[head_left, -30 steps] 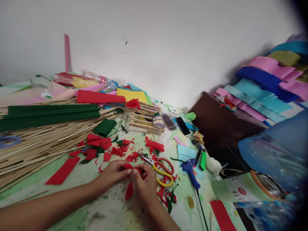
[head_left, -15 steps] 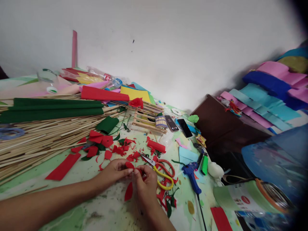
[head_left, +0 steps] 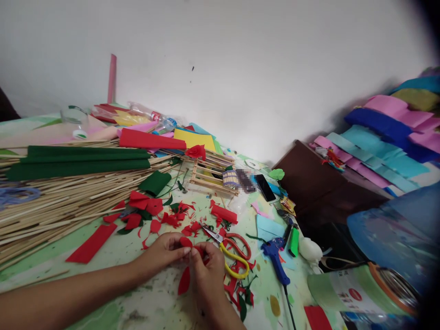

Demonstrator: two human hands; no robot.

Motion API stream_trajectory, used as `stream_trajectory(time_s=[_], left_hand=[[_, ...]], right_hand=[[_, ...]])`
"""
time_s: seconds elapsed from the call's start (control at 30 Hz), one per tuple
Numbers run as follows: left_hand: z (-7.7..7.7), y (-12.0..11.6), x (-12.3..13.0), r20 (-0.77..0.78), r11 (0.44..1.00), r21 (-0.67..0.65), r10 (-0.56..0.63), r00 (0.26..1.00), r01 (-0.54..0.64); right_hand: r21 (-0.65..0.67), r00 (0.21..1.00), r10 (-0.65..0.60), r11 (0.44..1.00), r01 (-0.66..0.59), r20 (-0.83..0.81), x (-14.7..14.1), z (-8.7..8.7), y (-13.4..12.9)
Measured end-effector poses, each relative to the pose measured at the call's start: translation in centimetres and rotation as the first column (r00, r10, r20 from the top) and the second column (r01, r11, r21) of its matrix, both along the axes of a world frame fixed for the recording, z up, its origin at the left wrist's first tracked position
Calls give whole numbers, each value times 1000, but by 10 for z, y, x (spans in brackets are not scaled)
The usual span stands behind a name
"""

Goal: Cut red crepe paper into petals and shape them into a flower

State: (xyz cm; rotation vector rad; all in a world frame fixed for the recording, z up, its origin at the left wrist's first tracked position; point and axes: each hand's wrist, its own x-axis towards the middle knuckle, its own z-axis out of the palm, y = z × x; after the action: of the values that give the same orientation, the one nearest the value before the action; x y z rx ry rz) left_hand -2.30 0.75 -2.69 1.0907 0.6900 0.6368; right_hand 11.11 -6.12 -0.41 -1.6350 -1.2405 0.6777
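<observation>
A: State of the hands?
B: Both closed. Our left hand (head_left: pixel 168 249) and right hand (head_left: pixel 210 265) pinch a small red piece (head_left: pixel 186 241) between fingertips, just above the bench (head_left: pixel 151 293). Fingers cover part of it, so we can't tell how many layers we've got.
A: And the red petal shape (head_left: pixel 184 280) below?
B: Just under the pinch, beside our right hand. Can't tell if it's joined to the held piece or lying loose. If joined, it could snag or tear when we shift our grip.
A: Other risks?
B: Scissors (head_left: pixel 220 238) are just beyond our right hand, handles close to the fingers. A sideways swing of that hand could knock them, maybe nick a finger if we reach over blind; tips point away from us, into red scraps (head_left: pixel 173 219).
A: Glue gun (head_left: pixel 276 262)?
B: Right of the scissors, cord (head_left: pixel 289 305) running toward our side. Can't tell if it's hot. A sleeve or wrist catching that cord could drag it.
A: Material itself?
B: Looks thin and soft. We'd judge too hard a pinch creases it; too light and the layers slip. A dropped piece would blend into the scraps, same red.
</observation>
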Motion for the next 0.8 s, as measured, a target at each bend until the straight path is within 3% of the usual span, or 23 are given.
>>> stream_trajectory(time_s=[0.3, 0.8], left_hand=[[8, -1, -1, 28, 999, -39, -19, 999, 20], [16, -6, -2, -10, 998, 68, -9, 1000, 10]], right_hand=[[-11, 999, 32, 999, -32, 15, 1, 5, 0], [99, 997, 19, 995, -26, 77, 5, 9, -2]])
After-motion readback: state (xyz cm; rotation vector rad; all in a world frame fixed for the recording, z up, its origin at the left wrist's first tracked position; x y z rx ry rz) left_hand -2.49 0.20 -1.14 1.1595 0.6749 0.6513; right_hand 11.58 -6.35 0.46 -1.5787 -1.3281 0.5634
